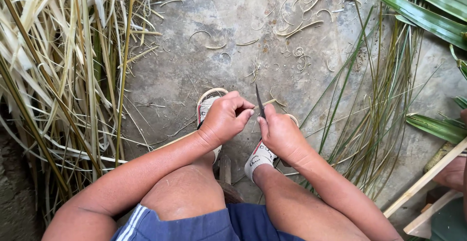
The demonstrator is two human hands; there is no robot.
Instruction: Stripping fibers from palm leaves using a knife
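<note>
Left hand (pixel 224 118) closed around a thin pale strip (pixel 269 102); right hand (pixel 281 134) closed, gripping a dark knife (pixel 260 103). Dry pale leaves (pixel 58 66) left of both hands, green fronds (pixel 379 100) right.

Soft, even daylight fills the scene, bright without glare. Shadows are faint and diffuse, darkest under the dried strips (pixel 58 75) at the left edge and beneath the knees. Focus is sharp on the concrete floor (pixel 233 27); the wide lens bends the edges slightly
</note>
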